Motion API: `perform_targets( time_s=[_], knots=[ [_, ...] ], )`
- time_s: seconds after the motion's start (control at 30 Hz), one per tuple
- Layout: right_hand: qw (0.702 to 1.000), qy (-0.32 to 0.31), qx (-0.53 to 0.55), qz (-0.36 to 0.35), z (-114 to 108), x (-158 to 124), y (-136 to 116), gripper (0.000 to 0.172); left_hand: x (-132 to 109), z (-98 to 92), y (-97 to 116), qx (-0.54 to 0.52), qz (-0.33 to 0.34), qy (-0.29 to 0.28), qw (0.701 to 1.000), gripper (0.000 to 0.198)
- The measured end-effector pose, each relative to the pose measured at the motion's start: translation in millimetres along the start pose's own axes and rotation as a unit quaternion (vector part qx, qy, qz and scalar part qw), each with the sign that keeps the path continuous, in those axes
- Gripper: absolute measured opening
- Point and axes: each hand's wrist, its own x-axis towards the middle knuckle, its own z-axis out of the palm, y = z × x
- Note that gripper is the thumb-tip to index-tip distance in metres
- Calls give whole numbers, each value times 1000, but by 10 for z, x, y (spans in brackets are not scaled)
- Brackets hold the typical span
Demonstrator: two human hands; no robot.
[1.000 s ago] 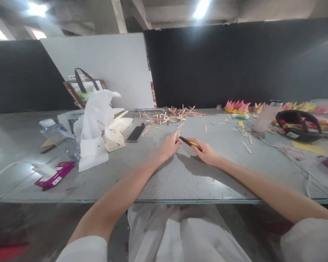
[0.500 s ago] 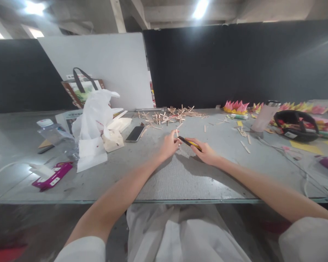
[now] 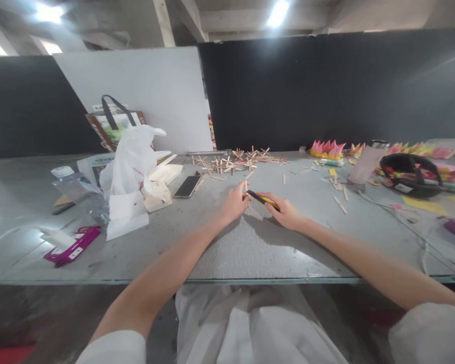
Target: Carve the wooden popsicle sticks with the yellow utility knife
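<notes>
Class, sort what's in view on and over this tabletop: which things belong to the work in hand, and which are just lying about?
In the work:
left hand, holding a small wooden stick;
right hand, gripping a black-and-yellow cutter;
probably the stick pile.

Apparently lying about:
phone;
white plastic bag;
clear bottle;
pink-and-yellow flowers.

Head view — turned slightly right | held stick [image 3: 246, 186] — slightly further left in view

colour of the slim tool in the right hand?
The slim tool is black, with yellow near the right hand; best seen in the head view.
</notes>
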Motion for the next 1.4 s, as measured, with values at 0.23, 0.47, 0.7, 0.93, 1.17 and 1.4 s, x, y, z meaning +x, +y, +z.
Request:
perform_targets(
  time_s=[0.23,0.47,0.7,0.93,1.17,1.4],
  knots=[
    [1000,-1,-7,9,-4,-3,-9,50,-3,5,-7,17,8,-3,1000,50],
    [1000,7,0,-10,9,-3,-6,48,11,28,-58,7,8,-3,1000,53],
    [1000,7,7,-7,8,-3,-22,48,-9,16,-48,3,10,-7,1000,53],
    [1000,8,7,-9,-2,-6,-46,48,-20,9,-17,9,4,-6,1000,54],
    [1000,8,4,-4,-19,-6,-71,49,-12,12,-10,22,6,-2,1000,54],
    [1000,12,-2,3,-28,-12,-91,50,-17,-12,21,6,-3,-5,1000,54]
  ],
)
